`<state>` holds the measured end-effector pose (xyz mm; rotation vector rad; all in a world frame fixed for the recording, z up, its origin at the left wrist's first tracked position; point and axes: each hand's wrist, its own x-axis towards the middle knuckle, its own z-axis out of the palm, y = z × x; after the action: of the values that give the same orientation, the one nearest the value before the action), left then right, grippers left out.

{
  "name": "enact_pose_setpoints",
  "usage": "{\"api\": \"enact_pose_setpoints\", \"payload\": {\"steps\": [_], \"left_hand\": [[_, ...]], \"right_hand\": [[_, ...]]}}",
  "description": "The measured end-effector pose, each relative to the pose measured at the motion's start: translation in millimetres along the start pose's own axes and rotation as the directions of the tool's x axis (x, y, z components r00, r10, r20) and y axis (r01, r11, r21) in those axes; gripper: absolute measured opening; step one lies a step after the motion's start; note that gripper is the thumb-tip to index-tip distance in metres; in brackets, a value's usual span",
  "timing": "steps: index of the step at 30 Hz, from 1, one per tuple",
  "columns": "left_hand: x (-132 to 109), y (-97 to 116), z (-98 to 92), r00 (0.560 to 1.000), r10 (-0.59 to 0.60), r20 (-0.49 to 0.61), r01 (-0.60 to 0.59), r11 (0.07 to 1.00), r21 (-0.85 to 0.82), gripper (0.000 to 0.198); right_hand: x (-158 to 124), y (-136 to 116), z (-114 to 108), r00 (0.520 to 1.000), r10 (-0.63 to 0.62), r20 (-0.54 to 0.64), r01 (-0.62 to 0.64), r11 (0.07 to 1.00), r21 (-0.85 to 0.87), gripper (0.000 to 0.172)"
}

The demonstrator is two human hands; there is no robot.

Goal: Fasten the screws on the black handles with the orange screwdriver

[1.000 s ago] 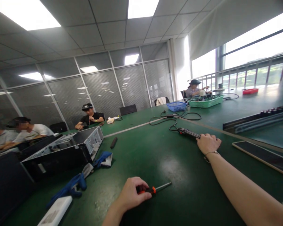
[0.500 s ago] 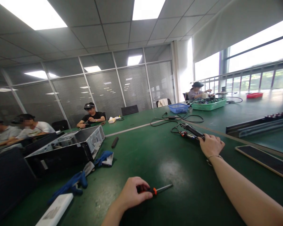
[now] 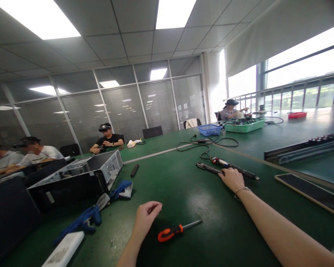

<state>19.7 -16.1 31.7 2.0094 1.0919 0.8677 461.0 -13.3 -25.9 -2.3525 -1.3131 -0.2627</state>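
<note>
A screwdriver [image 3: 171,233] with an orange-and-black handle lies on the green table [image 3: 167,185], its shaft pointing right. Just to its upper left is my left hand [image 3: 148,218], fingers curled together with nothing showing in them, apart from the screwdriver. My right hand [image 3: 233,180] is closed on the near end of a slim black rod-shaped tool [image 3: 208,168], which lies low over the table. Beside it, on the far side, rests a second pen-shaped dark tool [image 3: 239,170] with a cable at its far end; it looks like an electric screwdriver.
An open computer case [image 3: 72,185] stands at left, near blue gloves [image 3: 83,218] and a white box [image 3: 64,250]. Farther off are a black cable [image 3: 222,141], a blue basket [image 3: 209,129] and a green tray [image 3: 245,126]. A dark panel [image 3: 311,193] lies right. Several people sit around.
My left hand has let go of the screwdriver and drawn up and left. My right hand has come nearer and left with the black tool, which is now apart from the corded one.
</note>
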Motion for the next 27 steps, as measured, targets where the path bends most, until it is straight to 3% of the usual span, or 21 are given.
{"api": "enact_pose_setpoints", "payload": {"steps": [6, 10, 13, 15, 19, 23, 24, 25, 26, 27], "left_hand": [[6, -12, -5.0, 0.991, -0.067, -0.115, 0.049, 0.987, -0.154, 0.049], [8, -15, -6.7, 0.983, -0.031, -0.182, 0.018, 0.997, -0.072, 0.047], [5, -13, -6.1, 0.966, 0.113, -0.233, -0.071, 0.981, 0.181, 0.047], [3, -12, -6.1, 0.964, 0.17, -0.204, -0.093, 0.935, 0.342, 0.055], [0, -13, -10.2, 0.995, 0.088, -0.036, -0.061, 0.886, 0.46, 0.071], [-3, -6, -16.8, 0.986, 0.038, 0.161, -0.104, 0.898, 0.427, 0.048], [-4, -3, -17.9, 0.982, 0.045, 0.185, -0.119, 0.904, 0.411, 0.04], [-5, 0, -18.7, 0.979, 0.051, 0.195, -0.127, 0.907, 0.402, 0.037], [-5, 2, -19.2, 0.98, 0.052, 0.195, -0.127, 0.908, 0.399, 0.035], [-6, 4, -19.3, 0.979, 0.05, 0.195, -0.126, 0.908, 0.399, 0.034]], "right_hand": [[-13, -31, -5, 0.992, -0.111, 0.063, 0.106, 0.992, 0.074, 0.032], [-35, -76, -8, 0.945, -0.307, 0.11, 0.282, 0.939, 0.197, 0.033], [-60, -111, -15, 0.859, -0.492, 0.139, 0.429, 0.842, 0.326, 0.037], [-77, -129, -23, 0.784, -0.603, 0.148, 0.507, 0.759, 0.408, 0.038], [-104, -151, -41, 0.627, -0.764, 0.15, 0.571, 0.582, 0.579, 0.039], [-108, -155, -51, 0.474, -0.865, 0.164, 0.53, 0.429, 0.731, 0.041], [-103, -153, -52, 0.469, -0.867, 0.17, 0.525, 0.428, 0.735, 0.041], [-97, -149, -53, 0.51, -0.843, 0.172, 0.533, 0.466, 0.706, 0.041], [-88, -143, -54, 0.591, -0.79, 0.163, 0.541, 0.538, 0.647, 0.041], [-78, -134, -54, 0.709, -0.694, 0.127, 0.536, 0.647, 0.542, 0.041]]}}
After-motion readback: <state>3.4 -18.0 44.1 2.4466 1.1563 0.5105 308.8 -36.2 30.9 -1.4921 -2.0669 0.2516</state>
